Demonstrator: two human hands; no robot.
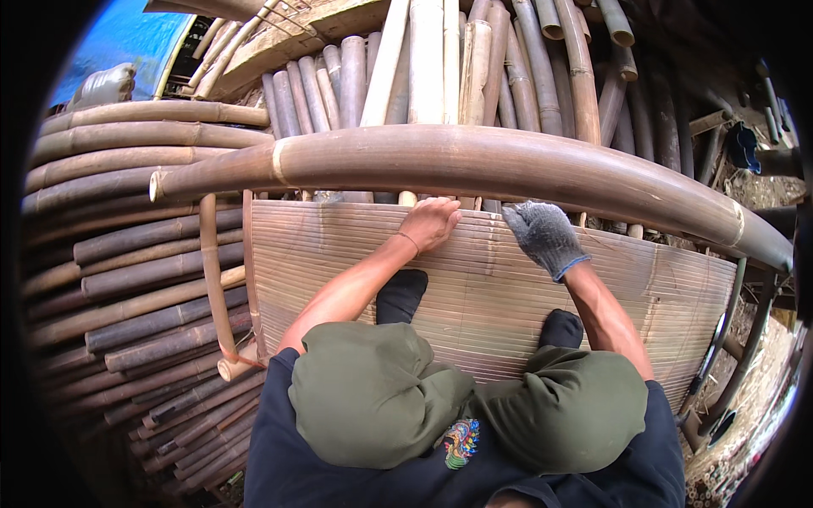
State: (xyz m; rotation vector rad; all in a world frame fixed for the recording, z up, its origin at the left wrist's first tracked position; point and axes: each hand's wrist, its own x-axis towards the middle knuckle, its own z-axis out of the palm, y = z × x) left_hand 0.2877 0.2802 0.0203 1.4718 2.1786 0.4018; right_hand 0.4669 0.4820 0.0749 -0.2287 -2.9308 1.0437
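Note:
My left hand [431, 224] is bare, with its fingers curled over the far edge of a slatted bamboo platform [330, 262]. A grey knitted glove covers my right hand [547, 238], which is closed at that same edge a little to the right. Between the two hands runs the outermost bamboo slat [483, 215], and both seem to grip it; the fingertips are hidden. Just beyond my hands, a thick brown bamboo pole [440, 161] lies crosswise. My feet in dark socks [401, 295] rest on the slats, knees bent.
Cut bamboo poles [169, 262] are stacked at the left. More poles [517, 72] lie lengthwise beyond the thick one. A blue tarp [127, 46] shows at the far left. An upright bamboo post [215, 271] stands beside the platform's left end.

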